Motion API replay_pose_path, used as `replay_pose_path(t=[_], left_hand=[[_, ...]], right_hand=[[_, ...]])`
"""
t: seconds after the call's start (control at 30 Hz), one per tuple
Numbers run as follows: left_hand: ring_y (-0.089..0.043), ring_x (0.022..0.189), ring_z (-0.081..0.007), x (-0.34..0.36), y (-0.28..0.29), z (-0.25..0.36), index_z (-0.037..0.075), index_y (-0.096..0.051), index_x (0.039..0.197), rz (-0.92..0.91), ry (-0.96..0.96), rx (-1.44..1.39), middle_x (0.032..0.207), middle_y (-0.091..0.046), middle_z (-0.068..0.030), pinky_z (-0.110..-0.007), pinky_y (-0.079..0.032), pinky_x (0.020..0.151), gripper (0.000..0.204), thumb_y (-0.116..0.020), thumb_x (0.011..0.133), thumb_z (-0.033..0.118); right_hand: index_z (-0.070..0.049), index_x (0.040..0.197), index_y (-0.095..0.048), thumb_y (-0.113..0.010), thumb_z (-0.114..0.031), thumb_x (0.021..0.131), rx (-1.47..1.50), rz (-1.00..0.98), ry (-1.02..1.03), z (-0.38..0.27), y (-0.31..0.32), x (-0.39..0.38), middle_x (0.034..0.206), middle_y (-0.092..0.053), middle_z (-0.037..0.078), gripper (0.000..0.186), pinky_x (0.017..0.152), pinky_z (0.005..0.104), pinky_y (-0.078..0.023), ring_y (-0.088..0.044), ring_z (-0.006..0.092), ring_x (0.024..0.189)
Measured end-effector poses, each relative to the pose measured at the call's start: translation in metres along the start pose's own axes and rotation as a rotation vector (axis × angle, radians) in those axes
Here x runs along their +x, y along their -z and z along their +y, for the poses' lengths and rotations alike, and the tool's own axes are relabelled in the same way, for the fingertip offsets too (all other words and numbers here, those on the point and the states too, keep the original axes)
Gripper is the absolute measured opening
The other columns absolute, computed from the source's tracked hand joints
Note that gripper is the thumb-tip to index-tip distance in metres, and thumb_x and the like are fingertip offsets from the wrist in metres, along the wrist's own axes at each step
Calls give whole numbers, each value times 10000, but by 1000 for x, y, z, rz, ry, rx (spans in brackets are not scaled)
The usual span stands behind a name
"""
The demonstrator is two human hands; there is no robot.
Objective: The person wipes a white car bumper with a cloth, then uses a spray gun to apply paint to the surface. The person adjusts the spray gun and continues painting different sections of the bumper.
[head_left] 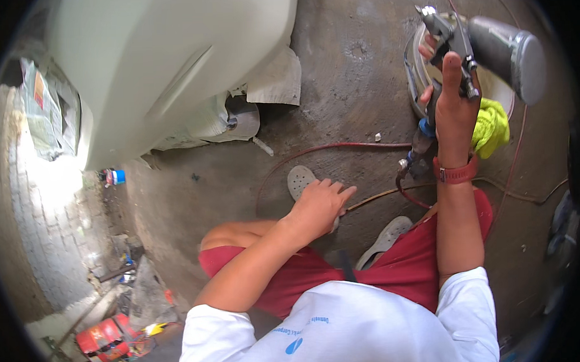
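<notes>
At the upper right, my right hand (455, 114) grips a spray gun (459, 42) by its handle. A grey cup (512, 55) is fixed to the gun, tilted on its side. A blue and metal fitting (422, 138) joins the handle to an air hose (340, 145). My left hand (316, 209) is held in front of my knees, its fingers bent. Something pale shows under them, too hidden to name. Ahead to the left stands a large pale, smooth curved panel (177, 51), with masking paper (274, 79) along its lower edge.
Beneath the spray gun is a round, pale-rimmed container (420, 55), with a yellow-green cloth (491, 128) beside it. Hoses cross the concrete floor (356, 70). A blue-capped bottle (115, 177) stands at the left. Lower left lie a red machine-like object (107, 340) and clutter.
</notes>
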State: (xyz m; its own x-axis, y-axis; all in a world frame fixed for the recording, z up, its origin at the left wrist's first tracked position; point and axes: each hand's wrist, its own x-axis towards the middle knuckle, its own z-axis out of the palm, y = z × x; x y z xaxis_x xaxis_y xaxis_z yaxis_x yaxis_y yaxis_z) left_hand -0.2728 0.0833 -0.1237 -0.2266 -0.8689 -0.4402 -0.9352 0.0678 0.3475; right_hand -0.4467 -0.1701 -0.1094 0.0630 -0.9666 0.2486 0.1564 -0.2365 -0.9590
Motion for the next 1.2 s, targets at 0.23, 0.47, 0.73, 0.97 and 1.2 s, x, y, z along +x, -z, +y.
replay_pose_path(t=[0.23,0.47,0.73,0.97,1.2], left_hand=[[-690,1220,-307,8,15,57,49,-651,1499,162,-55,124,1376,-689,-178,-434,-500,1048,580,-745,963,250],[-710,1089,-221,27,45,103,98,-790,1152,571,-215,117,1084,-748,-54,-390,-504,946,253,-696,945,207],[-743,996,-213,27,43,116,158,-861,962,663,-361,112,982,-789,-13,-369,-495,845,262,-694,991,358],[-784,1055,-205,5,56,102,210,-899,1041,589,-355,96,1032,-832,26,-386,-526,850,190,-743,972,291],[-785,1062,-183,-6,64,85,200,-890,1075,595,-333,109,1030,-832,35,-378,-534,879,195,-739,978,275]], right_hand=[[-20,1469,-681,-565,-433,1193,-109,-84,-242,14,6,-21,1353,-775,91,510,574,256,-536,-739,125,922],[-37,1387,-710,-490,-661,1158,-278,-147,-493,30,-2,-95,1280,-809,60,700,563,273,-490,-684,111,763],[-18,1259,-713,-371,-808,1109,-279,-237,-396,46,-32,-178,1102,-797,96,875,529,304,-443,-612,169,710],[-28,1213,-700,-327,-782,1133,-289,-315,-444,36,-47,-210,1055,-809,100,845,512,310,-445,-608,162,640],[-15,1185,-741,-300,-693,1184,-261,-437,-441,21,-87,-232,1048,-817,97,808,526,311,-477,-674,159,731]])
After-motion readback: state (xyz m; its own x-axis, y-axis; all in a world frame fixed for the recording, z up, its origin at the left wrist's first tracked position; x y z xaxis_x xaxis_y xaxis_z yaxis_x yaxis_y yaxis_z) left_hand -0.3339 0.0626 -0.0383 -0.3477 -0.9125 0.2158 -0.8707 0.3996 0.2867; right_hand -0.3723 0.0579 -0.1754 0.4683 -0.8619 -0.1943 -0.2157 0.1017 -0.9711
